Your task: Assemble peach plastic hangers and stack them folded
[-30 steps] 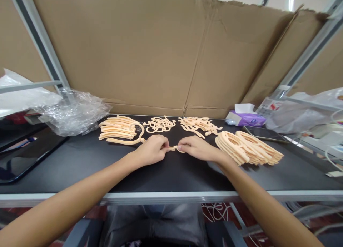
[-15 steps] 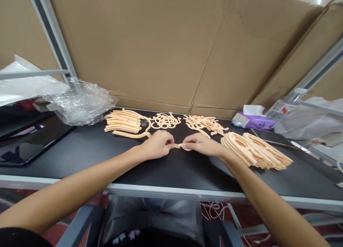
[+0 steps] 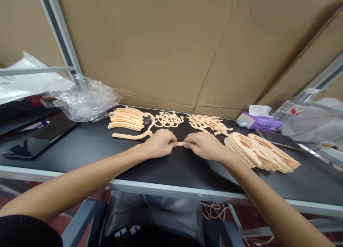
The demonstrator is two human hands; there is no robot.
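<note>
Between my hands is a small pale wooden-looking piece [image 3: 179, 144], held at both ends above the black tabletop. My left hand [image 3: 161, 143] pinches its left end, and my right hand [image 3: 202, 145] pinches the right one, covering much of it. Just behind my left hand lies a long curved pale piece [image 3: 131, 136] joined to a hooked one. Stacked curved strips [image 3: 125, 118] are at the left. Small curved pieces [image 3: 168, 119] and a pile of slimmer pieces [image 3: 207, 123] lie behind my hands. Flat pieces with oval holes [image 3: 259, 152] are stacked beside my right forearm.
Clear plastic wrap [image 3: 85, 99] and a dark glossy tablet-like object [image 3: 40, 140] are at the left. A purple tissue pack [image 3: 264, 122] and a flat dark device [image 3: 278, 140] sit at the right. Cardboard [image 3: 150, 50] stands behind the black table [image 3: 171, 172].
The camera view has shifted slightly. My hands have drawn a little closer together around the small piece, both still pinching it.
</note>
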